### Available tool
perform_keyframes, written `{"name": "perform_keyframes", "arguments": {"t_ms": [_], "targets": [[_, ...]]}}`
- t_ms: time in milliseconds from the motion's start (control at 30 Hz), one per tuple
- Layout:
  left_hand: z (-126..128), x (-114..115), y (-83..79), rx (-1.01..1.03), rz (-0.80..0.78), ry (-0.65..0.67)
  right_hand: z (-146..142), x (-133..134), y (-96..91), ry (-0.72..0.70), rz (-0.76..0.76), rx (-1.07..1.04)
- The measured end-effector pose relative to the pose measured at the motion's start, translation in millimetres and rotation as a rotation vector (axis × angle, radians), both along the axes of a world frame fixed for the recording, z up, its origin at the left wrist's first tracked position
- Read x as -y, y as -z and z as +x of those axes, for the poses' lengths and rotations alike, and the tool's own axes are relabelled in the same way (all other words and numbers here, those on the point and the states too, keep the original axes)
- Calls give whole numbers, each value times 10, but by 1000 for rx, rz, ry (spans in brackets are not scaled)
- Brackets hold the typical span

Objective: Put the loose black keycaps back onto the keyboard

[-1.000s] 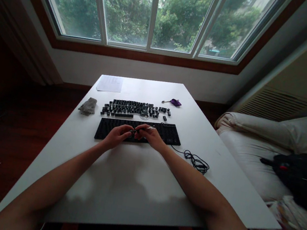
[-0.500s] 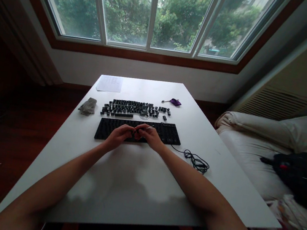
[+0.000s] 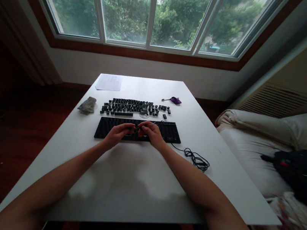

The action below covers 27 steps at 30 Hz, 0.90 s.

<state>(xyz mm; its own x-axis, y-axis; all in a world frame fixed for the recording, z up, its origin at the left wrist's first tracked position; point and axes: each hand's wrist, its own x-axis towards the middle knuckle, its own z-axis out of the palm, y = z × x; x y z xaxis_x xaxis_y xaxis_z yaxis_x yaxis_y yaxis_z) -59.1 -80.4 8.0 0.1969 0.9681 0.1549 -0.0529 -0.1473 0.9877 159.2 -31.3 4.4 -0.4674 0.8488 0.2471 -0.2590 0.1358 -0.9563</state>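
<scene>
A black keyboard (image 3: 102,127) lies on the white table, its keys largely gone from the plate. Over its middle, my left hand (image 3: 118,133) has thumb and forefinger pinched together; anything between them is too small and dark to make out. Close beside it, my right hand (image 3: 153,133) is closed with fingertips together, and a thin pale wire sticks out past the knuckles, looking like a wire keycap puller. The fingertips of both hands nearly meet. Behind the keyboard, loose black keycaps (image 3: 127,105) stand in rows, with a long spacebar (image 3: 124,114) in front.
A coiled black cable (image 3: 197,160) runs off the keyboard's right side. At the left lies a grey cloth (image 3: 87,105). Farther back are a sheet of paper (image 3: 109,83) and a purple item (image 3: 175,100) beside a small brush. A couch with a black bag (image 3: 300,171) borders the right.
My fingertips have drawn slightly apart, and the right hand has tilted so its wire shows less. The whole view has shifted up slightly; keyboard and keycaps stay put.
</scene>
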Motion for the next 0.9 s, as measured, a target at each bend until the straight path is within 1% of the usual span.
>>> {"name": "perform_keyframes", "arguments": {"t_ms": [167, 333, 433, 567, 700, 900], "targets": [[-16, -25, 37, -54, 76, -15, 15, -26, 28, 55, 12, -4], [-17, -53, 96, -24, 114, -36, 16, -23, 29, 79, 29, 3], [-19, -61, 110, -12, 110, -43, 10, -12, 13, 81, 23, 12], [-18, -61, 87, -18, 70, -50, 1, 1, -6, 49, 7, 16], [-11, -52, 65, -44, 42, -50, -3, 4, -13, 27, -3, 25], [-33, -60, 91, -117, 41, -36, 1, -2, 1, 33, 24, 30]]}}
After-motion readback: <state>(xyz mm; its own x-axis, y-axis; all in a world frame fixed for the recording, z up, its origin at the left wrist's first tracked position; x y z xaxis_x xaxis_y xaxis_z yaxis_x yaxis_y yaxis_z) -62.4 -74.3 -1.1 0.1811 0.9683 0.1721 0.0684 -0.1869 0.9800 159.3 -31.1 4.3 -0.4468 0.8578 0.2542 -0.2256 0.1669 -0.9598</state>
